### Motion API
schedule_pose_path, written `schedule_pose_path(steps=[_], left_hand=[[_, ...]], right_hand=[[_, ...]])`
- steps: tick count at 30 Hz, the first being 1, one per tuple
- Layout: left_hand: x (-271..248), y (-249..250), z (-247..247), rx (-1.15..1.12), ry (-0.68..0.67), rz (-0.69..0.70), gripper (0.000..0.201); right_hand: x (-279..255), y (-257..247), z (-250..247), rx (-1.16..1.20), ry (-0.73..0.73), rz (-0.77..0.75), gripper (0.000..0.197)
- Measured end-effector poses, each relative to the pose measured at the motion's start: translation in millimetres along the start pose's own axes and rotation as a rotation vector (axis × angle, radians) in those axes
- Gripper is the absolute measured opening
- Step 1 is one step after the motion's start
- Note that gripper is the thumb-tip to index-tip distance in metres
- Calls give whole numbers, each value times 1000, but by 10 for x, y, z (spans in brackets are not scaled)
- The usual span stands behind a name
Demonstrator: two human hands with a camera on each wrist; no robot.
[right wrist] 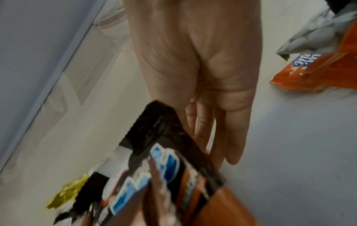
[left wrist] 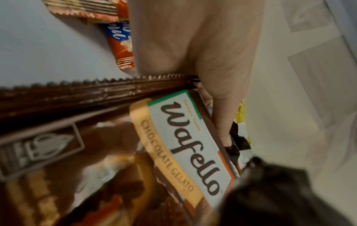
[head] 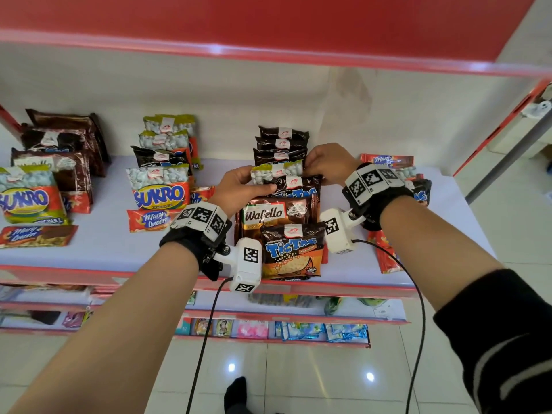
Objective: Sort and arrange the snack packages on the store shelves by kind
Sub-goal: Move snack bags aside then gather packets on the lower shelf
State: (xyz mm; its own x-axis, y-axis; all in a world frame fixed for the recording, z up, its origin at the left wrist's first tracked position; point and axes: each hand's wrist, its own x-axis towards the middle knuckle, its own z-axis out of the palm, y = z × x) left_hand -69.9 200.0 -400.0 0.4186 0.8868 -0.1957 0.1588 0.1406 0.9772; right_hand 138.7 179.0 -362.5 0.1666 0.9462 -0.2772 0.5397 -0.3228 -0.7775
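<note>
In the head view my left hand (head: 239, 186) grips the left edge of a black TicTac pack (head: 298, 186), thumb across its front. My right hand (head: 325, 164) pinches the pack's top right corner; in the right wrist view its fingers (right wrist: 231, 130) lie straight behind the TicTac pack (right wrist: 164, 168). A Sukro pack (head: 277, 171) with a yellow-green top stands right behind it. In front lean a Wafello pack (head: 274, 216) and another TicTac pack (head: 292, 249). The left wrist view shows my thumb (left wrist: 222, 114) beside the Wafello pack (left wrist: 183, 145).
Behind my hands stands a row of TicTac packs (head: 282, 144). Sukro packs (head: 161, 192), a Mary Queen pack (head: 149, 219) and brown Wafello packs (head: 59, 144) fill the shelf (head: 119, 249) to the left. A mixed pile (head: 418, 186) lies at the right. Lower shelves hold other goods.
</note>
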Motion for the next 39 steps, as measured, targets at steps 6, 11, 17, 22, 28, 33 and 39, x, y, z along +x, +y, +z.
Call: schedule_pose_path(steps=[6, 11, 17, 22, 28, 33, 39], left_hand=[[22, 3, -6, 38, -1, 40, 28], [35, 15, 62, 19, 21, 69, 36], [62, 87, 111, 107, 30, 92, 29], [67, 62, 111, 132, 22, 69, 23], [82, 83, 152, 150, 27, -6, 25], [36, 144, 96, 184, 142, 5, 31], [-165, 537, 97, 206, 382, 372, 22]], right_hand=[[-151, 11, -149, 288, -5, 150, 11], [-345, 90, -96, 300, -140, 122, 28], [-375, 121, 63, 374, -18, 27, 22], [-364, 199, 119, 443, -5, 16, 19], [-381, 206, 182, 439, 29, 17, 18], [-532, 222, 75, 342, 162, -47, 12], [-1025, 409, -413, 345, 434, -200, 6]])
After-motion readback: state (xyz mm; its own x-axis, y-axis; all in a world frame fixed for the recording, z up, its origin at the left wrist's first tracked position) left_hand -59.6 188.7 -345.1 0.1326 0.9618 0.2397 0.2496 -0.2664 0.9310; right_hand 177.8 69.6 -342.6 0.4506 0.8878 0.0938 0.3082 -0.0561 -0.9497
